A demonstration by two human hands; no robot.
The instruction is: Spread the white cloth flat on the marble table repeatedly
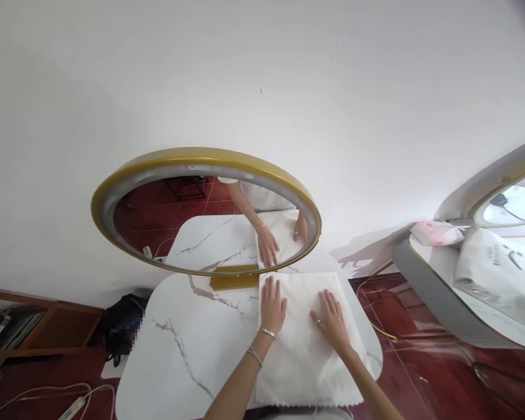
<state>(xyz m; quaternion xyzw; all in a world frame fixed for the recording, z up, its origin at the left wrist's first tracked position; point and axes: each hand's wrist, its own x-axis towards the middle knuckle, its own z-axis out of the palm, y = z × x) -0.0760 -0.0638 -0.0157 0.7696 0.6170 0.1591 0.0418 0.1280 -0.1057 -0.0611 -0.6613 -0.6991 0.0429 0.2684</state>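
Note:
A white cloth bag [306,356] with zigzag-cut edges lies flat on the right part of a white marble-patterned table [175,344]. My left hand [273,306] rests palm down along the cloth's left edge, fingers stretched toward the mirror. On its wrist are two bracelets. Farther right, my right hand [331,322] presses flat on the same cloth with fingers spread and a ring on one finger. Neither hand grips anything. The palms and the cloth under them are hidden.
A gold-framed oval mirror [192,219] stands on a gold base [227,281] at the table's back, against the white wall. To the right, a second table [440,291] holds a printed white bag [501,277] and a pink-white packet [437,232]. A black bag [125,321] and a power strip [72,408] are at left.

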